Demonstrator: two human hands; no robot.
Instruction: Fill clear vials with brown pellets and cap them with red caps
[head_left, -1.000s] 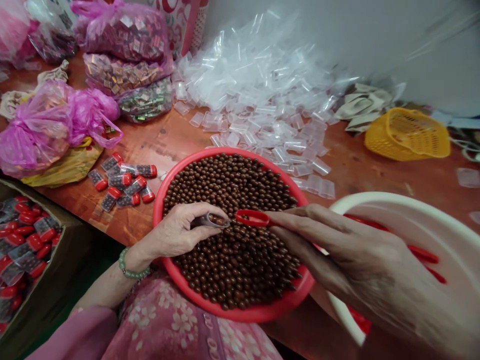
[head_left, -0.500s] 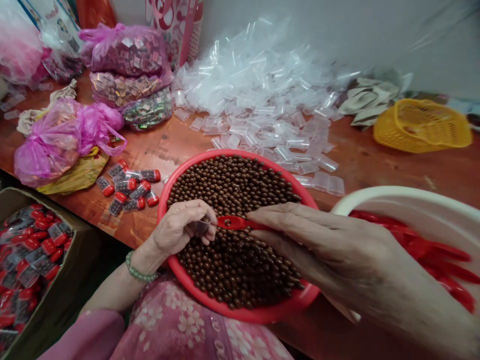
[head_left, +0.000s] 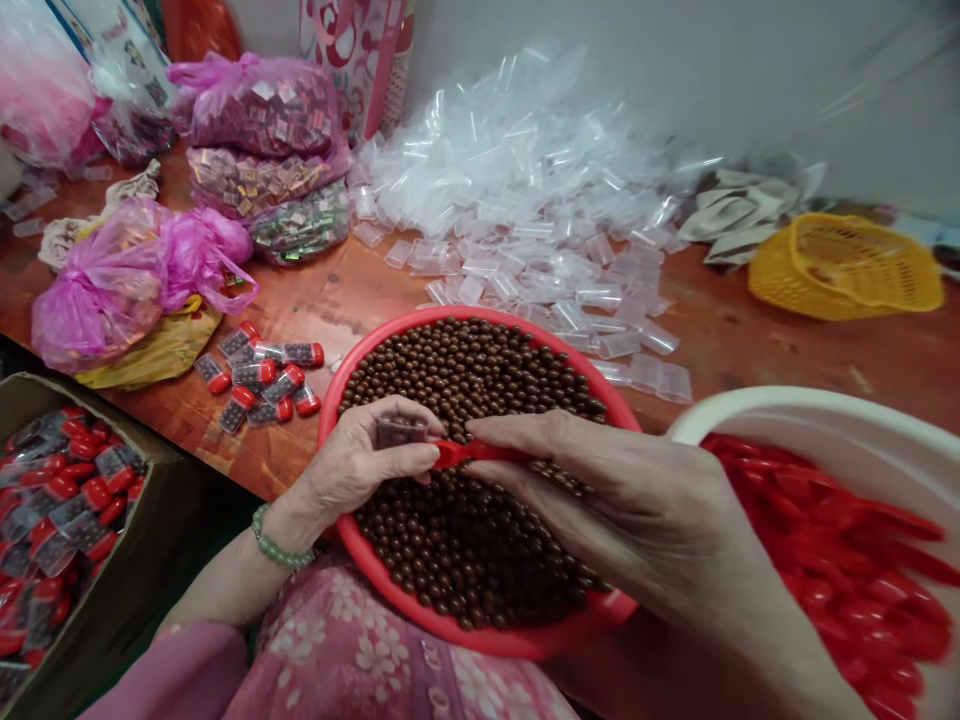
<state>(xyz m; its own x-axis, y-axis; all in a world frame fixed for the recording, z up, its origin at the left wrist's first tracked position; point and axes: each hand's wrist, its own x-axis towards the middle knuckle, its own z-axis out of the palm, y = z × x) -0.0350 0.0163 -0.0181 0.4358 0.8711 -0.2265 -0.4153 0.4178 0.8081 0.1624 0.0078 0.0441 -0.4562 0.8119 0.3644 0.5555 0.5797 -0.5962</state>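
My left hand [head_left: 352, 455], a green bead bracelet at its wrist, is closed around a small clear plastic tube [head_left: 403, 432]. Between thumb and fingers my right hand [head_left: 637, 505] pinches a red plastic piece [head_left: 451, 454]. That piece's near end meets the left thumb tip and the tube's mouth; whether it sits inside the tube I cannot tell. Both hands are above a red basin [head_left: 328, 410] full of shiny dark brown balls [head_left: 465, 560]. Some of the red piece is hidden by the right fingers.
Right of the basin stands a white tub [head_left: 739, 402] of red plastic pieces [head_left: 832, 560]. Clear tubes [head_left: 510, 230] are heaped behind. Filled red-capped tubes [head_left: 259, 375] lie left, above a carton [head_left: 161, 480] of more. Pink bags [head_left: 105, 285] and a yellow basket [head_left: 840, 275] also stand around.
The red piece and my right hand have shifted left, up to the tube. My left thumb now lies extended toward the red piece, and the tube shows more clearly.
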